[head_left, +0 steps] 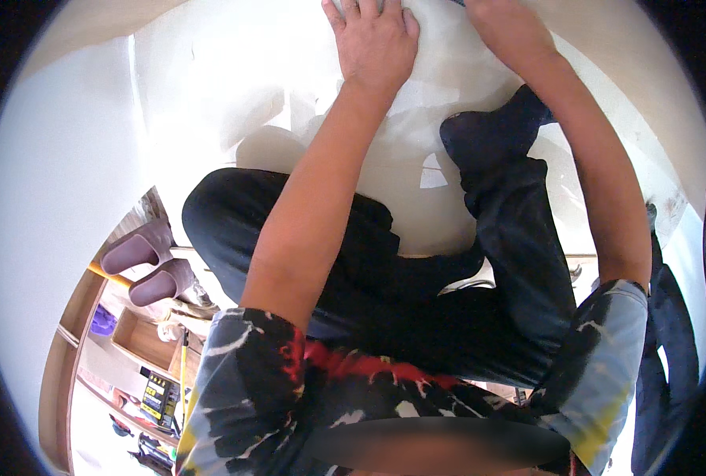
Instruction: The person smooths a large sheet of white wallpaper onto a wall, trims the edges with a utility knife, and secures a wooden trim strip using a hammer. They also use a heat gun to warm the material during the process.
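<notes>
Left hand flat, fingers together, pinning the white sheet taut; right hand alongside, its fingers cropped, can't tell.

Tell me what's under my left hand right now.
The left hand lies flat on a white sheet surface, which spreads out around it. Whatever sits directly beneath the palm is covered.

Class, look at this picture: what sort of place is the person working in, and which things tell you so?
Probably a home interior under repair. The left hand presses flat on a white plastered surface; wooden shelving and purple slippers lie below.
</notes>
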Demonstrator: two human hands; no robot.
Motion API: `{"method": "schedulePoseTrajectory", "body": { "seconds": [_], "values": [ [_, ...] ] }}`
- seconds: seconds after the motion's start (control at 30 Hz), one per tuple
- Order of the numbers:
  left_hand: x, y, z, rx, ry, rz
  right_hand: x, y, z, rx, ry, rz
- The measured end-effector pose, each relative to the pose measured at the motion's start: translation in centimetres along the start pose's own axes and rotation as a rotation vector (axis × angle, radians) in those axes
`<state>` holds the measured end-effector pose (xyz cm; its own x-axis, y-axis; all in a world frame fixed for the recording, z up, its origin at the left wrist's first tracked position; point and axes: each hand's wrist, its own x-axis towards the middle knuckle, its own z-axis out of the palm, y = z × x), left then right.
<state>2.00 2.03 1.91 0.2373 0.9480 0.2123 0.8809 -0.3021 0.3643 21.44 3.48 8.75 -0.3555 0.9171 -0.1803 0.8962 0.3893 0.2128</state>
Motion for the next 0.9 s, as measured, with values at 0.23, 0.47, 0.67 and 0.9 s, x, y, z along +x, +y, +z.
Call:
{"method": "schedulePoseTrajectory", "body": {
  "seconds": [0.23,0.47,0.67,0.9],
  "values": [
    [-0.5,-0.3,0.5,0.037,0.017,-0.004,-4.2,3.8,-0.2,0.019,-0.093,0.086],
    [-0.6,-0.4,0.7,0.048,0.021,0.008,-4.0,-0.7,-1.6,0.251,-0.056,0.132],
    [-0.3,-0.1,0.7,0.004,0.051,0.015,1.9,-4.1,0.5,0.427,0.145,0.073],
    [-0.2,0.1,0.1,0.005,0.037,0.009,3.1,-3.7,-0.8,0.264,0.127,0.001]
  ]
}}
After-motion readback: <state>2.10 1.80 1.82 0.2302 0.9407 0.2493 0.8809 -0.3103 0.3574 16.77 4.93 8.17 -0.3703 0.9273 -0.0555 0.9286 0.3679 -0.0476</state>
